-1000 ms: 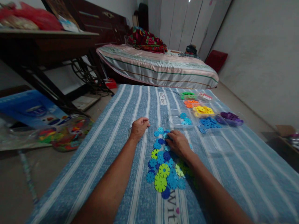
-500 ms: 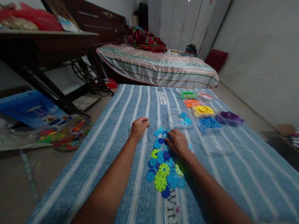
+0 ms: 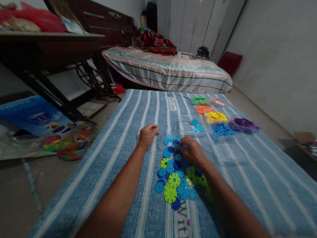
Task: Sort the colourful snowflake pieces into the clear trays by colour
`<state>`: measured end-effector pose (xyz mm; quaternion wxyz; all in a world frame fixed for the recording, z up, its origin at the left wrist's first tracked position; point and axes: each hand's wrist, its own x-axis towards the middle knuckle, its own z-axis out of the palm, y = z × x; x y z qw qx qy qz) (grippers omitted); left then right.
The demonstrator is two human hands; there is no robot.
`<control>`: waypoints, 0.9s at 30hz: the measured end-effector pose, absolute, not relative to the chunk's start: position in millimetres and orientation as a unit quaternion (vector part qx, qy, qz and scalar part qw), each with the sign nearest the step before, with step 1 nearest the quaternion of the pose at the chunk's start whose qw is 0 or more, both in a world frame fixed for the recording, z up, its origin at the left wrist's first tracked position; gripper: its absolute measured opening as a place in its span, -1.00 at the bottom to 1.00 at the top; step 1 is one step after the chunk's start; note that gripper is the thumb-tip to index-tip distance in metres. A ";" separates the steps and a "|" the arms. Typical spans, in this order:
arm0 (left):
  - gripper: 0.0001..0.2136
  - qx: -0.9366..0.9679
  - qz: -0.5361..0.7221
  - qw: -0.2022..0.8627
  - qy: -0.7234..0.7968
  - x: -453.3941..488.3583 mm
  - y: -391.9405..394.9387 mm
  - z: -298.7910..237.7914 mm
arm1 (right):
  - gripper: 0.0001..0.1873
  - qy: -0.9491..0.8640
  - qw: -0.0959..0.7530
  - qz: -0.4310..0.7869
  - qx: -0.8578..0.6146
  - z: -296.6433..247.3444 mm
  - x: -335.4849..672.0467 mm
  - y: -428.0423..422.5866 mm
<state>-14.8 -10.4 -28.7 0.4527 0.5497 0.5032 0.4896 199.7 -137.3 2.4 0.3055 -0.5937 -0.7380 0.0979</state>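
Several notched plastic discs in light blue, dark blue and lime green lie in a loose pile point(image 3: 174, 180) on the striped cloth. My right hand point(image 3: 192, 151) is over the far right edge of the pile. Its fingers are bent together beside blue discs point(image 3: 176, 142), and what is between the fingertips, if anything, is hidden. To the left of the pile, my left hand point(image 3: 149, 135) rests on the cloth with curled fingers, apart from the discs. Whether it holds something small cannot be seen. A lime disc point(image 3: 170, 193) lies at the near end of the pile.
Clear boxes hold light blue point(image 3: 197, 127), blue point(image 3: 222, 130), purple point(image 3: 245, 123), yellow point(image 3: 216, 117), orange point(image 3: 203, 109) and green discs point(image 3: 198, 100). A transparent tray point(image 3: 230, 153) lies nearer. Beyond the cloth is a bed point(image 3: 170, 71); a sewing-machine table point(image 3: 49, 41) stands left.
My right hand has shifted slightly to the right, uncovering more blue discs and lime discs near my forearm. My left hand has stayed in place.
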 end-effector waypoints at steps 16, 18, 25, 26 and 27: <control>-0.79 0.544 0.491 0.454 0.507 -14.1 -11.0 -27.0 | -0.81 -0.705 0.091 0.030 -0.703 16.0 207.2 -148.9; -0.79 0.546 0.489 0.454 0.506 -14.5 -11.4 -26.7 | -0.79 -0.701 0.055 0.052 -0.709 16.6 202.9 -148.3; -0.79 0.551 0.488 0.445 0.510 -14.5 -11.5 -25.7 | -0.80 -0.687 0.083 0.084 -0.717 13.4 205.7 -144.3; -0.78 0.551 0.487 0.444 0.511 -14.4 -11.3 -25.9 | -0.81 -0.682 0.100 0.087 -0.720 11.4 206.5 -144.7; -0.78 0.551 0.486 0.445 0.512 -14.4 -11.2 -26.1 | -0.81 -0.676 0.120 0.089 -0.722 9.0 207.0 -145.2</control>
